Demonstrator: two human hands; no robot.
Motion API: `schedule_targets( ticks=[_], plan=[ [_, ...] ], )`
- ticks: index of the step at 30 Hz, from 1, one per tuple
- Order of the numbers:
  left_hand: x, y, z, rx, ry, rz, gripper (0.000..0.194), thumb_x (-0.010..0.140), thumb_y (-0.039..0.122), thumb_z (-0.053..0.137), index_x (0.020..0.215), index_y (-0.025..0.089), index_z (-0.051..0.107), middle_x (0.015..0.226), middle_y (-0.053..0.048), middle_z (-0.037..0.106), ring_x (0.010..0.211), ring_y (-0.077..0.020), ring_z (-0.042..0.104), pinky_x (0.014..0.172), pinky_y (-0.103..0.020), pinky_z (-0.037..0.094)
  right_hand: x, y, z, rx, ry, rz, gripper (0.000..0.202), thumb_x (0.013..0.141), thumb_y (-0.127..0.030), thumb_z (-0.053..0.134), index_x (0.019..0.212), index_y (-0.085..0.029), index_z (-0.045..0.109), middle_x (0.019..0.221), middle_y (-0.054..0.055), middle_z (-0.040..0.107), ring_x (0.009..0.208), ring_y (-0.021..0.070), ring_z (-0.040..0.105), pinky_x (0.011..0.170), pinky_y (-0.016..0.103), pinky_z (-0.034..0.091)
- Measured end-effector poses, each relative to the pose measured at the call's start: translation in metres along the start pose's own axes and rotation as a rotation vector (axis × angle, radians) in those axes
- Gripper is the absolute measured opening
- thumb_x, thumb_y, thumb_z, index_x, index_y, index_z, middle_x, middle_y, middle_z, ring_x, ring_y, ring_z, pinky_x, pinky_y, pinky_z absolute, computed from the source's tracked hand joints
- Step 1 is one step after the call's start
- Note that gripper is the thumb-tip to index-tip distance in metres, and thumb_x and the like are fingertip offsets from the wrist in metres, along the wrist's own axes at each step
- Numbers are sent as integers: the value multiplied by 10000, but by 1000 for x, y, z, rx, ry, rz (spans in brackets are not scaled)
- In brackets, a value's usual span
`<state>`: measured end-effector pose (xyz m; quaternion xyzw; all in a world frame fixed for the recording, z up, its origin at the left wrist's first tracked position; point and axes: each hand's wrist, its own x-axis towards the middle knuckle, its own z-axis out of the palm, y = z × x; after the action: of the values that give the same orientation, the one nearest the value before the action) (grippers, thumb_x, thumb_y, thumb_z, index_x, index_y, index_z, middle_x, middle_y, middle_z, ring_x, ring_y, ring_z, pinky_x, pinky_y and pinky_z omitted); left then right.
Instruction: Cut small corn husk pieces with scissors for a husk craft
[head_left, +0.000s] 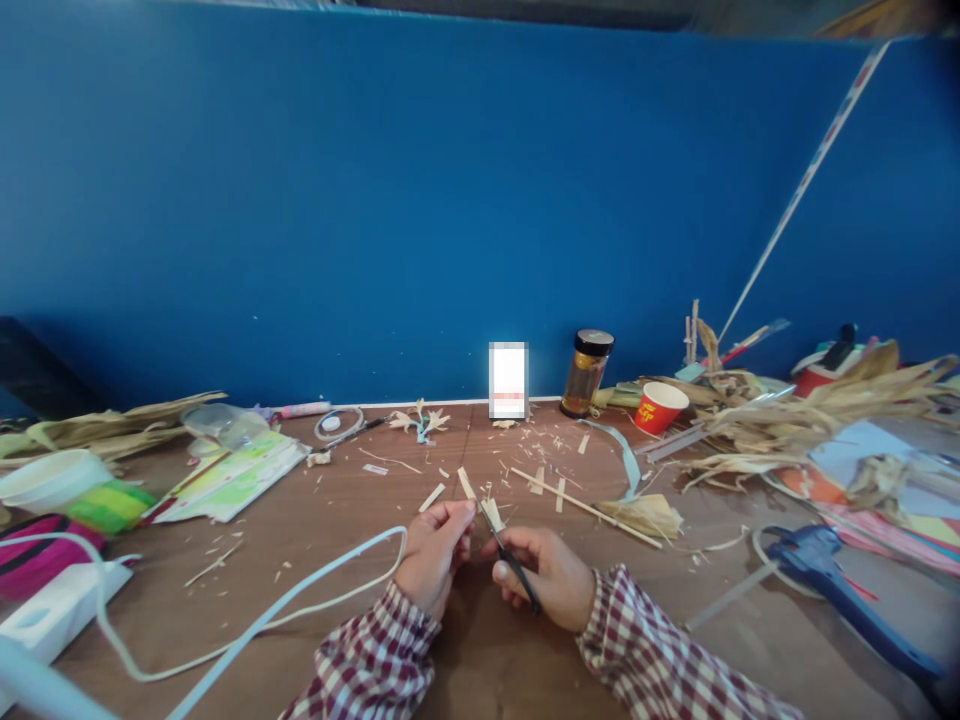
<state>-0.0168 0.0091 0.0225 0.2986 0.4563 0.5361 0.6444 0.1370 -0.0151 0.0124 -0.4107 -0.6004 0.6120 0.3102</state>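
My left hand (439, 548) is closed in a pinch on a narrow pale strip of corn husk (466, 484), which sticks up past the fingertips. In my right hand (547, 570) is a pair of black-handled scissors (517, 580). Their blades point up and left, close beside the strip; whether they touch it I cannot tell. Just beyond the hands lie small husk cuttings (493, 512) and a thin stick (585, 508). A wider piece of dry husk (652, 515) rests at the stick's right end.
A white cable (300, 590) loops near my left forearm. At right lie a blue glue gun (840, 590) and a heap of dry husks (840, 410). A dark-lidded jar (587, 375) and a red paper cup (660, 408) stand before the blue partition (420, 200). A small husk flower (421, 425) is at the back.
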Motion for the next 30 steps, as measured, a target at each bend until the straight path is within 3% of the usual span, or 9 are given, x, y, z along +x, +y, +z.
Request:
schedule_targets(
  ticks=[30],
  plan=[
    [-1, 3, 2, 9, 32, -30, 313, 542, 363, 734, 661, 110, 591, 466, 55, 488, 374, -21, 368, 351, -139, 270, 3, -2, 3, 4, 71, 67, 380, 709, -439, 593, 941, -138, 572, 516, -43, 534, 419, 67, 475, 429, 177, 404]
  ],
)
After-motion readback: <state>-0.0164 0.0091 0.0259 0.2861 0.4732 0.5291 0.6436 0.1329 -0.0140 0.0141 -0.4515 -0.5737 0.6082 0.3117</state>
